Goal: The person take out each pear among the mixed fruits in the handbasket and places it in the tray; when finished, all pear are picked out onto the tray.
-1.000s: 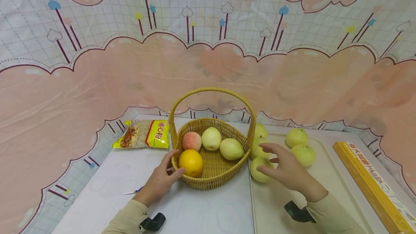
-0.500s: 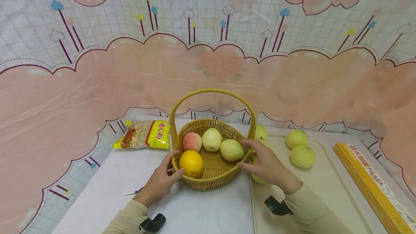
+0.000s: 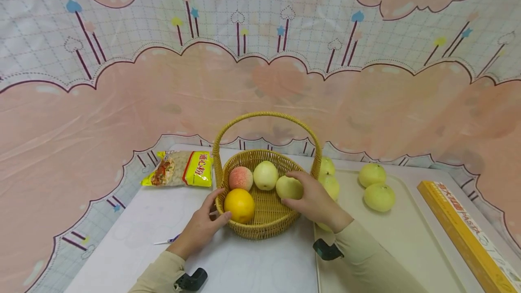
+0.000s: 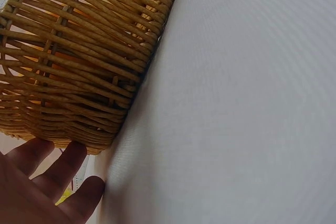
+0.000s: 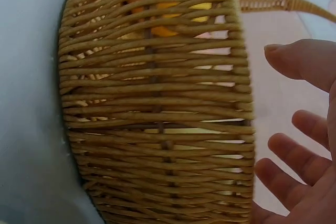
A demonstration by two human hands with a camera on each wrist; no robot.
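Observation:
A wicker basket (image 3: 268, 229) with a tall arched handle stands mid-table. Inside lie an orange (image 3: 239, 205), a pink peach (image 3: 240, 178), a round pale green fruit (image 3: 266, 175) and an oval pale green fruit (image 3: 288, 187). My left hand (image 3: 202, 220) rests at the basket's left side, thumb by the front rim; in the left wrist view, fingertips (image 4: 73, 153) touch the woven wall. Over the right rim reaches my right hand (image 3: 315, 198), thumb and fingers spread around the oval fruit, partly covering it. Contact with that fruit cannot be made out.
A yellow pasta bag (image 3: 179, 168) lies left of the basket, a pen (image 3: 168, 240) nearer me. Right of it, several pale green round fruits (image 3: 379, 197) sit on a cream tray (image 3: 378, 248). A long yellow pasta box (image 3: 464, 234) lies at the far right.
My right hand has moved left from above the tray fruits, over the basket's right rim, to the oval pale green fruit. The left hand has stayed at the basket's side.

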